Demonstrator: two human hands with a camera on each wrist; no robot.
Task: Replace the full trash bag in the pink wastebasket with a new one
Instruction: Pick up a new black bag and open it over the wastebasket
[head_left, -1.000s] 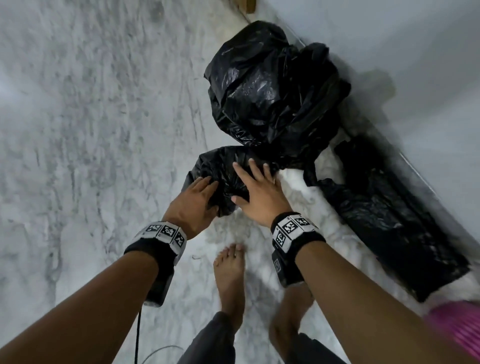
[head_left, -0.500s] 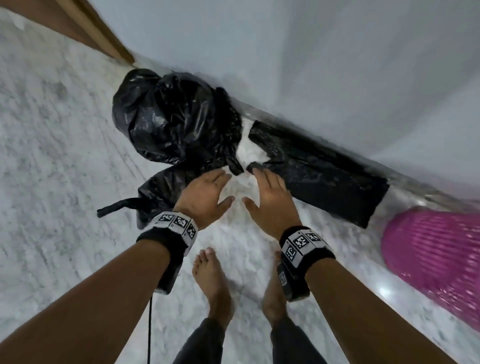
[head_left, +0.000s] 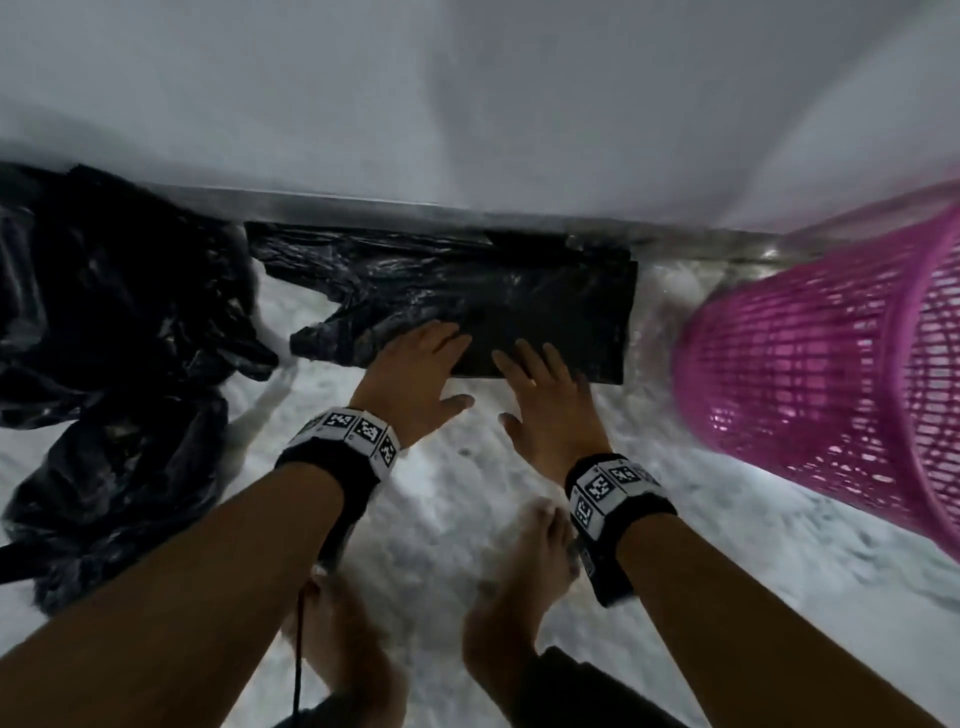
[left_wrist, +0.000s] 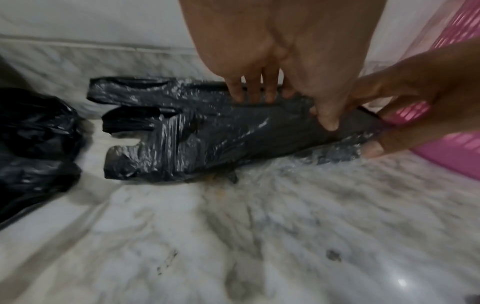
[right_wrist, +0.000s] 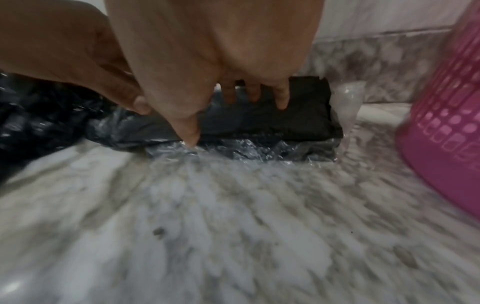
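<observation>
Status: while both hands are reaching onto the flat new bag (head_left: 545, 306), the pink wastebasket (head_left: 831, 374) is standing unlined just right of the right hand (head_left: 550, 410).
Done: full bag (head_left: 114, 291) is lying out, left of the left hand (head_left: 415, 374).
Hands: fingers spreading, touching plastic; no pinch showing.
Remaining: unfolding, lining.
Unclear: motion blurring everything; basket interior hiding.

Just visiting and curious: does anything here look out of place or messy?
Yes. The pink wastebasket has no liner. A full black trash bag slumps on the marble floor by the wall. Both hands, left hand and right hand, reach onto a flat pack of new bags.
</observation>
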